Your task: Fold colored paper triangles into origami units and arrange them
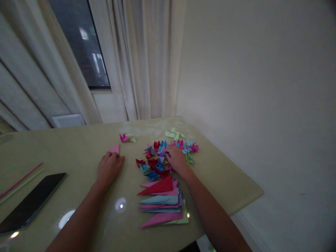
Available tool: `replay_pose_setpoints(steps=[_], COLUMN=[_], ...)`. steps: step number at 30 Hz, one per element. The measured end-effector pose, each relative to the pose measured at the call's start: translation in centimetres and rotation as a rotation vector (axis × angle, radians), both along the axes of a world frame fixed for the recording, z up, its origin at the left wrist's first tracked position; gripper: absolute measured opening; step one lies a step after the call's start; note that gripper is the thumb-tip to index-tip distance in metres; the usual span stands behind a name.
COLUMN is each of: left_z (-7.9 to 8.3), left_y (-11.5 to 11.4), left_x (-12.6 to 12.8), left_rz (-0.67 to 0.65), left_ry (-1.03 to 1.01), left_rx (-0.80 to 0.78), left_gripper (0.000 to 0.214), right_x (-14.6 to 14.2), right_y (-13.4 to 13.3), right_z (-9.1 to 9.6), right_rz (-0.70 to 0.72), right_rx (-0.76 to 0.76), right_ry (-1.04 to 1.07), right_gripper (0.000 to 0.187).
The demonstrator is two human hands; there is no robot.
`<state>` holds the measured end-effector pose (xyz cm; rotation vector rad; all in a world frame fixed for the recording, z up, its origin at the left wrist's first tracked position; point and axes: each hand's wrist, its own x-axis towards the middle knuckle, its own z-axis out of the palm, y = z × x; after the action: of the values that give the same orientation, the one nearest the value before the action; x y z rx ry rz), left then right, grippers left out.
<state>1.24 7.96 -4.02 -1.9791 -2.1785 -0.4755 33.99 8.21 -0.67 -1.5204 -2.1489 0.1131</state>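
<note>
On the left, my left hand [109, 166] rests on the table with its fingers over the near edge of a small pink folded paper [114, 149], holding it down. My right hand [177, 158] is in a pile of small folded origami pieces [153, 162] in red, blue, purple, pink and green. Its fingers are bent together at a purple origami piece [162, 153], and the fingertips are partly hidden. Between my forearms lies a row of flat, pointed folded papers [159, 200], overlapping, with a red one [161, 186] at the far end.
A pink-and-green origami piece [127, 138] and a pale green one [174, 134] lie farther back on the table [223, 182]. At the left are a black phone or tablet [33, 201] and two thin sticks [22, 182]. Curtains [152, 63] and a wall stand behind.
</note>
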Motion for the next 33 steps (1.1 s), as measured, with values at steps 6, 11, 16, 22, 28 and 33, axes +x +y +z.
replay_pose_setpoints(steps=[6, 11, 16, 22, 28, 33], left_z=[-0.1, 0.6, 1.4, 0.9, 1.9, 2.5], left_y=[-0.4, -0.9, -2.0, -4.5, -5.5, -4.9], left_x=[0.2, 0.1, 2.9, 9.4, 10.4, 9.8], left_rz=[-0.062, -0.037, -0.22, -0.637, -0.662, -0.613], left_ry=[-0.096, -0.308, -0.725, -0.886, -0.96, -1.023], left_rx=[0.041, 0.19, 0.47, 0.406, 0.209, 0.108], left_gripper=[0.041, 0.038, 0.038, 0.024, 0.036, 0.034], right_x=[0.3, -0.1, -2.0, -3.3, -2.8, -2.8], right_y=[-0.2, -1.3, -3.3, -3.4, -2.8, -3.4], right_z=[-0.1, 0.0, 0.9, 0.3, 0.2, 1.1], right_rz=[-0.044, -0.049, 0.172, 0.339, 0.382, 0.398], right_rx=[0.004, 0.148, 0.1, -0.154, -0.211, -0.27], right_ry=[0.005, 0.257, 0.556, 0.978, 1.158, 1.157], right_gripper=[0.024, 0.029, 0.026, 0.047, 0.032, 0.035])
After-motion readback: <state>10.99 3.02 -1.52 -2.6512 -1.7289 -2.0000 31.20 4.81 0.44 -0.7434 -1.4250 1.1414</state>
